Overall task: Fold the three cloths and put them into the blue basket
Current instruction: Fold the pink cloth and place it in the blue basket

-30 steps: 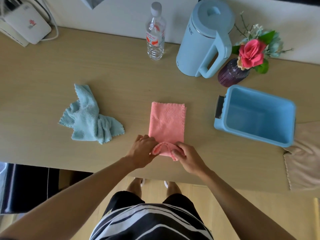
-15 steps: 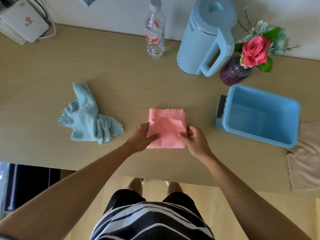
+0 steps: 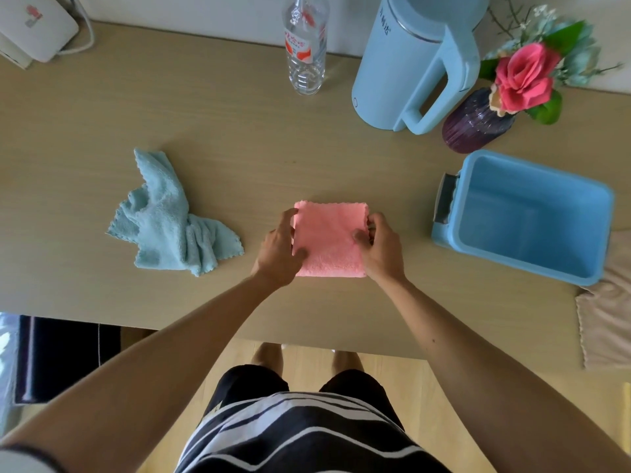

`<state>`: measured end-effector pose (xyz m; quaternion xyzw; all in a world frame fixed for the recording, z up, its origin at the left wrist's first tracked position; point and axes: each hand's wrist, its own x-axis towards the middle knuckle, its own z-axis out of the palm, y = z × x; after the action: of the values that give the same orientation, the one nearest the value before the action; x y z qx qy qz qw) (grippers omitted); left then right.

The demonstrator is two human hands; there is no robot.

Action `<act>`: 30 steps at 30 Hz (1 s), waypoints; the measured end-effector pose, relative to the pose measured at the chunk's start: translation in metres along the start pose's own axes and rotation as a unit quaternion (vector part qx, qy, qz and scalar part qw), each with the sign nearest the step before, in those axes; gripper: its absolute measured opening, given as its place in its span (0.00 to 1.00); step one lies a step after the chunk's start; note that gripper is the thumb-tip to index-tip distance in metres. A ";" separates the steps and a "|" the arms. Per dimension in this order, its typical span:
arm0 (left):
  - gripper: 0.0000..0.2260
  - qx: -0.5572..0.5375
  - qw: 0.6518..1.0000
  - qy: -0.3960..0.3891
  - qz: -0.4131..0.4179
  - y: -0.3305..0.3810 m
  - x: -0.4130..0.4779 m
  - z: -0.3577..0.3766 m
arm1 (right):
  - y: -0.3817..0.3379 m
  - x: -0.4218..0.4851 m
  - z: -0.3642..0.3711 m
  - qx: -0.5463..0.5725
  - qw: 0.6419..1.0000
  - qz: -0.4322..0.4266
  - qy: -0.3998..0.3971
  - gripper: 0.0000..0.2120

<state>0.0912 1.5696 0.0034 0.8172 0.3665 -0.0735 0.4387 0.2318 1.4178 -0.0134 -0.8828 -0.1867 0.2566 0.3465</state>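
Both hands rest on the pink cloth (image 3: 329, 238), which lies folded into a small square on the table (image 3: 222, 131), near its front edge. The left hand (image 3: 278, 249) lies along the cloth's left side, fingers spread and extended, thumb tip pressing the pink surface; it is not closed around anything. The right hand (image 3: 382, 247) sits at the cloth's right side, with its thumb on top and its fingers curled at the edge, pinching that edge lightly.

To the left, well apart, the teal cloth (image 3: 172, 216) lies crumpled and unfolded. To the right, the blue basket (image 3: 526, 213) stands on the table, with nothing visible inside it. A beige cloth (image 3: 607, 319) lies at the table's right edge, just beside the basket's near corner, partly cut off by the frame.

Along the far side stand a clear bottle (image 3: 305, 49), a pale blue kettle (image 3: 409, 59) and a purple vase (image 3: 476, 122) with a pink rose (image 3: 524, 81). A white device (image 3: 34, 25) sits in the far left corner.
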 end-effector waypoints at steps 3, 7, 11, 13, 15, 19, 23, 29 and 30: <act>0.36 0.046 0.997 0.044 0.049 -0.002 -0.004 0.002 | 0.000 0.000 0.004 -0.020 0.999 -0.013 0.032 0.10; 0.33 0.265 0.934 0.098 0.218 -0.002 -0.005 0.001 | -0.004 -0.007 0.002 -0.124 0.976 -0.134 0.114 0.17; 0.32 0.371 0.889 -0.033 0.265 -0.007 0.007 0.009 | -0.007 -0.019 0.007 -0.222 0.941 -0.251 0.035 0.27; 0.34 0.401 0.878 -0.057 0.254 -0.014 0.014 0.012 | 0.006 -0.023 0.017 -0.282 0.928 -0.244 -0.020 0.35; 0.37 0.404 0.879 -0.070 0.241 -0.020 0.019 0.012 | 0.020 -0.027 0.024 -0.332 0.917 -0.212 -0.059 0.38; 0.42 0.420 0.873 -0.083 0.233 -0.030 0.026 0.013 | 0.034 -0.032 0.027 -0.360 0.913 -0.176 -0.082 0.38; 0.43 0.422 0.872 -0.084 0.233 -0.033 0.030 0.018 | 0.035 -0.031 0.031 -0.371 0.911 -0.166 -0.072 0.38; 0.44 0.424 0.875 -0.081 0.222 -0.005 0.034 0.012 | 0.025 -0.035 0.029 -0.366 0.919 -0.130 -0.062 0.39; 0.44 0.407 0.884 -0.081 0.215 0.003 0.036 0.011 | 0.021 -0.038 0.030 -0.356 0.927 -0.108 -0.051 0.40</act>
<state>0.1211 1.5789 -0.0173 0.9738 0.0832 -0.1863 0.1007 0.1872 1.3993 -0.0345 -0.9082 -0.3773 0.1793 0.0252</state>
